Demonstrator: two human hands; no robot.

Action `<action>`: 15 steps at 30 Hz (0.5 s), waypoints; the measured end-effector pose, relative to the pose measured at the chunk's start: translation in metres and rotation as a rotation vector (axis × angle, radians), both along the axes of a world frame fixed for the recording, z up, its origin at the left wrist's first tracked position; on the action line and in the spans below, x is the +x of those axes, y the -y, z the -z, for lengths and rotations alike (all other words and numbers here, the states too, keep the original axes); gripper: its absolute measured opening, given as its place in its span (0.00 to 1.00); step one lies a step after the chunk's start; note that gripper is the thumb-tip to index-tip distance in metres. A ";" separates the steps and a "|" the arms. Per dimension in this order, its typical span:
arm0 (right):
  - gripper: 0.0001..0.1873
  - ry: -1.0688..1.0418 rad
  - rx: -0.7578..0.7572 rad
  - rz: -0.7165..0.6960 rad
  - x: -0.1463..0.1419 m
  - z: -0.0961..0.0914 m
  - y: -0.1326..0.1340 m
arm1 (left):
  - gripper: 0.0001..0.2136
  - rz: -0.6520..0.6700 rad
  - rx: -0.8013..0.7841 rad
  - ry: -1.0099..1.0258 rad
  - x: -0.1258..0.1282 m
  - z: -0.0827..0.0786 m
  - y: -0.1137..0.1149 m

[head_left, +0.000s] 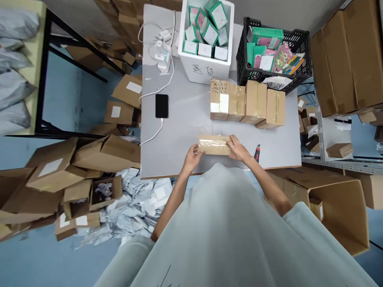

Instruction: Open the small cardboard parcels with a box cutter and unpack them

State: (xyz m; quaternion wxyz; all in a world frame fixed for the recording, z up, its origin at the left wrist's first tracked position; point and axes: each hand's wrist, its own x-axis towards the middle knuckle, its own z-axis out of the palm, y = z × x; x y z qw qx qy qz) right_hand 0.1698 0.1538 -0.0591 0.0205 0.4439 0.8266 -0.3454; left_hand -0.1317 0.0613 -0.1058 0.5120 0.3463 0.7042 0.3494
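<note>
A small taped cardboard box [214,145] lies near the front edge of the grey table, with shiny clear tape along its top. At its left end, my left hand [192,158] grips it with fingers and thumb. My right hand [237,149] holds the opposite end, fingers over the top. To the right of that hand lies a red and black box cutter [257,153]. Behind the held box, several upright brown cardboard boxes [253,103] stand in a row, the leftmost bearing handwriting and a white label.
A white foam bin [206,71] and a black plastic crate [243,59] hold green and pink boxes at the table's back. A black phone-like device [162,106] with a white cable lies left. Cartons [50,167] and grey plastic bags [134,199] crowd the left floor; an open carton [338,211] stands right.
</note>
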 end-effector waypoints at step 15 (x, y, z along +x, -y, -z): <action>0.66 -0.300 -0.396 0.558 0.008 0.027 0.043 | 0.44 0.110 0.036 0.011 0.007 0.020 -0.002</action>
